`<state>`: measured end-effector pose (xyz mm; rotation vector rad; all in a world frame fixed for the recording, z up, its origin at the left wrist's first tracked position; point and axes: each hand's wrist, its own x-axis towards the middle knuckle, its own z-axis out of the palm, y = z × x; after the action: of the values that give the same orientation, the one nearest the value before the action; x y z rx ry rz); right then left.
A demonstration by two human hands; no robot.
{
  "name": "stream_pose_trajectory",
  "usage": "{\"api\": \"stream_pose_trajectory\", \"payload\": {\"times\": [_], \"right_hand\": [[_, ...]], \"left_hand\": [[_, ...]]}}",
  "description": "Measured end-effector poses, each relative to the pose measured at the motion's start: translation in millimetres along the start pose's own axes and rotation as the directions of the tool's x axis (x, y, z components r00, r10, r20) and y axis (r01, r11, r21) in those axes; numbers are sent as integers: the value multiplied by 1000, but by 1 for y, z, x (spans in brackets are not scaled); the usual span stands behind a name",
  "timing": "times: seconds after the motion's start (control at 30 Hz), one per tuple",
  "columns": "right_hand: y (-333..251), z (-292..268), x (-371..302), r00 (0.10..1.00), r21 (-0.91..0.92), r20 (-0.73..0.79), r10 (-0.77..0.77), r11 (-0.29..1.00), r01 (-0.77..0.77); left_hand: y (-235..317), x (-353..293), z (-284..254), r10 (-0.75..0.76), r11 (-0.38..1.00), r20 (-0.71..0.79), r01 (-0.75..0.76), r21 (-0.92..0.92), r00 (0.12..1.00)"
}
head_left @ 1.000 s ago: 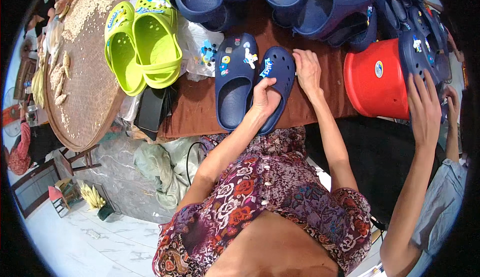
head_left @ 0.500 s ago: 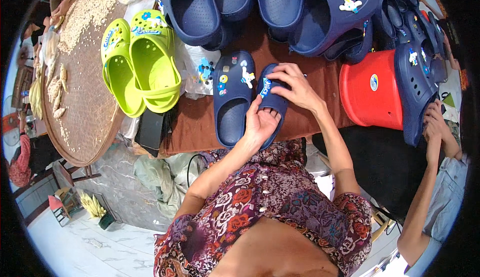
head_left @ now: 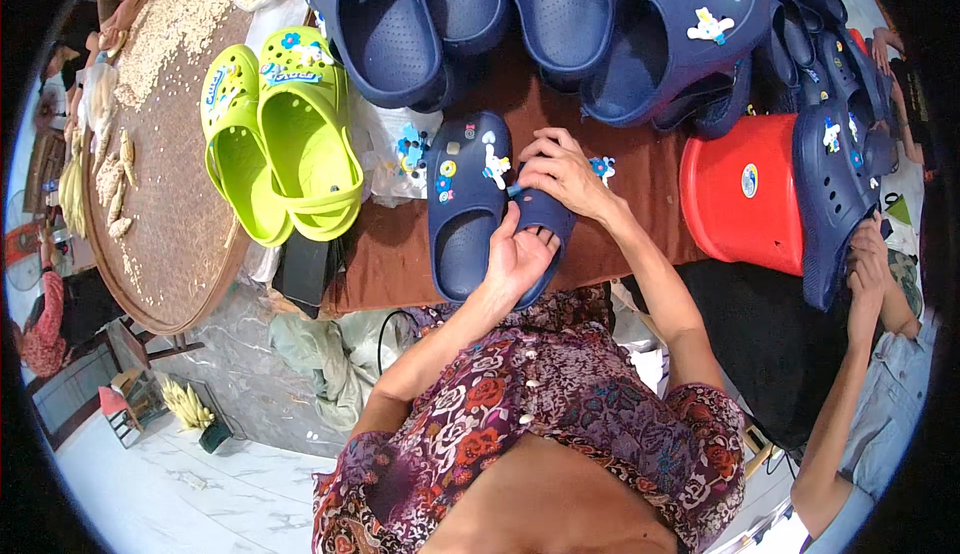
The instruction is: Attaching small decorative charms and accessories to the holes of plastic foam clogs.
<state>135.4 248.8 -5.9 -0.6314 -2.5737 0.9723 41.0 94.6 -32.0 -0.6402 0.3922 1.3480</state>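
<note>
My left hand (head_left: 518,256), palm up, has its fingers inside the foot opening of a navy clog (head_left: 541,212) and its thumb along the side, gripping it. Over the toe of that clog, my right hand (head_left: 568,178) curls its fingers onto a blue shoe charm (head_left: 515,191), which they mostly cover. Beside it on the left lies the matching navy clog (head_left: 467,269), decorated with several small charms. A white-and-blue charm (head_left: 603,167) shows just past my right hand.
Lime-green clogs (head_left: 300,144) rest at the left by a clear bag of charms (head_left: 410,147). Navy clogs (head_left: 390,24) line the far side of the brown cloth (head_left: 640,224). A red tub (head_left: 740,189) stands right, where another person's hands (head_left: 868,264) touch a navy clog (head_left: 828,194).
My right hand has shifted slightly left and its fingers have closed over the blue charm, which showed more before. The left hand keeps its hold on the clog.
</note>
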Motion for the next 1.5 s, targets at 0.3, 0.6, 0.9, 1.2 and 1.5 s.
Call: {"api": "stream_pose_trajectory", "payload": {"times": [0.3,0.6,0.9,1.2,1.5], "right_hand": [[-8,-13,-11,905,-4,-393,162,984,-178],[24,-6,-96,795,-236,-561,231,876,-421],[-30,-18,-34,871,-195,-473,135,948,-253],[-60,47,24,885,-272,-372,279,879,-392],[-62,42,22,880,-265,-334,339,862,-432]], "left_hand": [[-2,-2,4,15,997,47,-19,77,999],[14,-61,-11,133,845,124,-178,505,983],[70,-54,-7,396,754,69,-368,544,915],[76,-2,6,341,860,116,-359,362,933],[59,-4,5,429,809,103,-432,398,897]]}}
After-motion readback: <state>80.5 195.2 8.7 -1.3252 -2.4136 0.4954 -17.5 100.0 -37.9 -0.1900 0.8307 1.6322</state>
